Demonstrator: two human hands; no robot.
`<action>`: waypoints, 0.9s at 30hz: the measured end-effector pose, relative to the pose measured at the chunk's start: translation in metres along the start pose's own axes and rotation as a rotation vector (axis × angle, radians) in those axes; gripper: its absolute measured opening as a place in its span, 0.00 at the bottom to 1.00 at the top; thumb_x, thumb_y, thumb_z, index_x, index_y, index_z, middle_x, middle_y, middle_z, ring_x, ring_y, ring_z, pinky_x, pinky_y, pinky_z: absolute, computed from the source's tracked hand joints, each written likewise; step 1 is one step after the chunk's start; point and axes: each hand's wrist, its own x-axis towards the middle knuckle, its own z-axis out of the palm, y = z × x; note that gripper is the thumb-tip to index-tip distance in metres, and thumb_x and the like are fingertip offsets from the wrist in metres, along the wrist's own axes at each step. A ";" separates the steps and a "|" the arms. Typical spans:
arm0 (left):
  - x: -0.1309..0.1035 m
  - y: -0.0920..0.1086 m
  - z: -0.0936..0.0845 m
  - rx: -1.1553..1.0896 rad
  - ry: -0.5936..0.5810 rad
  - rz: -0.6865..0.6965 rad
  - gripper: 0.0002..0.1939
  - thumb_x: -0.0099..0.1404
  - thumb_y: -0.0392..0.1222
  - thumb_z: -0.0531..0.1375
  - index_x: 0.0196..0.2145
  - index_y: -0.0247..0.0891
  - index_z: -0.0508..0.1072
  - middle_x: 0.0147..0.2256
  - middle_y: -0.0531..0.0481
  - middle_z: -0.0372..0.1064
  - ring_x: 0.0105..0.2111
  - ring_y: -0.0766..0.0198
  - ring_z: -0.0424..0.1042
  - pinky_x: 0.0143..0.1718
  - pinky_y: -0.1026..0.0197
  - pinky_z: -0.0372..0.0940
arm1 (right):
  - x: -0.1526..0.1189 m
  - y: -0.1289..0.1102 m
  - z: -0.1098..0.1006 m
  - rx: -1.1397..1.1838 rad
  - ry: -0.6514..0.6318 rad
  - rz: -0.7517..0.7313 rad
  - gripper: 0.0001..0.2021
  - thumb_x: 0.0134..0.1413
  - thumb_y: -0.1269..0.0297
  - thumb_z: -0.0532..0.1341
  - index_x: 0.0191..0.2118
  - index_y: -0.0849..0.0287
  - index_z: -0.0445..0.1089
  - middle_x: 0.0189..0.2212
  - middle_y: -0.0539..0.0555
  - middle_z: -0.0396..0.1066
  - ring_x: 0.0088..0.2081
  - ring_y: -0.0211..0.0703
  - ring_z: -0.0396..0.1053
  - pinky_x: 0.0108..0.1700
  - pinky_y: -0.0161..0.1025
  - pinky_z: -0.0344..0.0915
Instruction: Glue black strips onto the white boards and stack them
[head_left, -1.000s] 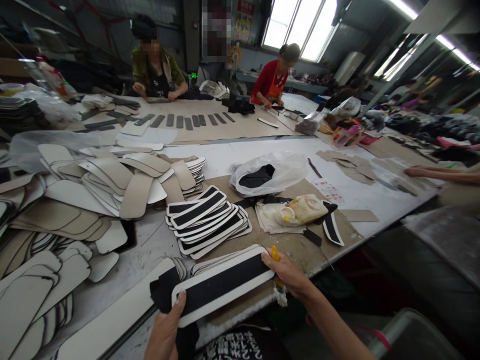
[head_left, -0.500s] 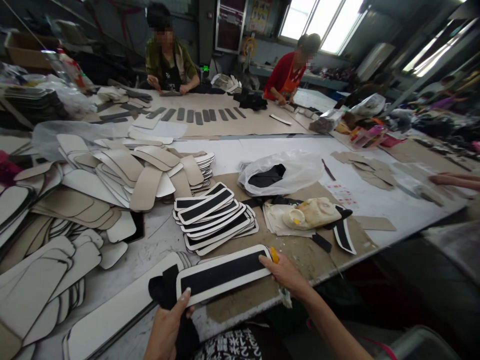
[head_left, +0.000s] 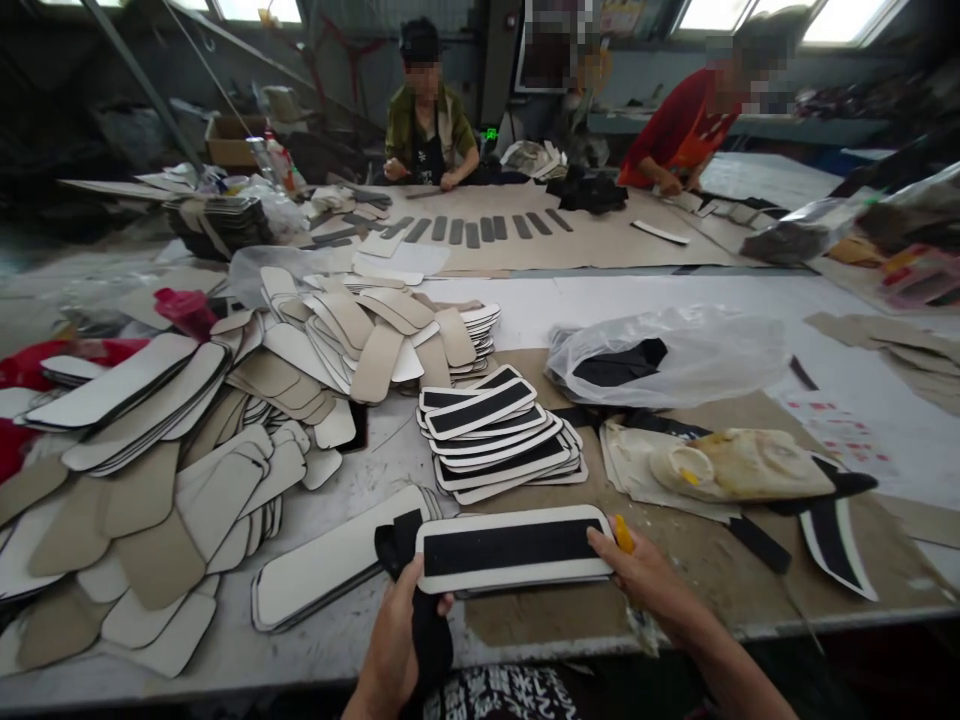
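A long white panel with rounded corners and a black strip down its middle lies between my hands above the table's front edge. My left hand grips its left end, thumb near the edge. A length of black fabric strip hangs by the same hand. My right hand pinches the right end, thumb on the black face. A small yellow object sticks up by its fingers; its kind cannot be made out. Just behind is a pile of similar black-centred panels. A stack of plain pale panels lies to the left.
Heaps of beige and white pieces cover the left side. At right are a clear plastic bag with black material, a stained plastic container and a curved panel. Two people work across the table.
My view has swung left, so the table's contents sit further right. Both hands keep hold of the panel, which now looks more level than before. The person in red leans further over.
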 end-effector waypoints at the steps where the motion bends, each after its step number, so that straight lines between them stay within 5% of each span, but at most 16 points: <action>1: 0.001 0.001 0.000 0.009 0.007 0.020 0.22 0.54 0.54 0.62 0.40 0.34 0.70 0.35 0.48 0.67 0.28 0.64 0.64 0.27 0.63 0.64 | 0.000 -0.001 0.001 -0.004 0.002 -0.002 0.19 0.46 0.44 0.57 0.29 0.57 0.61 0.20 0.45 0.57 0.21 0.34 0.52 0.20 0.32 0.50; 7: 0.007 0.002 -0.006 0.229 0.132 0.112 0.27 0.46 0.52 0.68 0.38 0.30 0.69 0.29 0.49 0.65 0.24 0.67 0.60 0.20 0.66 0.59 | 0.000 0.002 0.012 0.047 0.015 0.041 0.20 0.45 0.43 0.57 0.29 0.57 0.60 0.19 0.44 0.55 0.20 0.33 0.51 0.20 0.31 0.49; 12: 0.004 -0.004 -0.019 0.176 0.084 0.038 0.24 0.47 0.52 0.67 0.34 0.30 0.69 0.24 0.52 0.62 0.21 0.70 0.57 0.18 0.68 0.57 | -0.003 0.016 0.021 0.199 0.000 0.165 0.20 0.44 0.43 0.59 0.28 0.57 0.58 0.17 0.42 0.49 0.17 0.29 0.44 0.17 0.29 0.43; 23: 0.003 0.004 -0.035 0.243 -0.004 -0.027 0.23 0.45 0.56 0.67 0.27 0.32 0.68 0.17 0.53 0.61 0.18 0.70 0.58 0.17 0.69 0.54 | 0.002 0.018 0.036 0.262 0.115 0.137 0.24 0.43 0.39 0.58 0.24 0.56 0.53 0.13 0.41 0.47 0.15 0.27 0.43 0.16 0.28 0.41; 27: 0.011 0.019 -0.023 0.343 -0.010 -0.036 0.22 0.45 0.55 0.66 0.25 0.32 0.67 0.16 0.53 0.61 0.17 0.70 0.58 0.17 0.68 0.54 | 0.016 0.005 0.027 0.185 0.145 0.088 0.26 0.38 0.36 0.57 0.21 0.56 0.51 0.09 0.40 0.47 0.13 0.28 0.43 0.16 0.30 0.42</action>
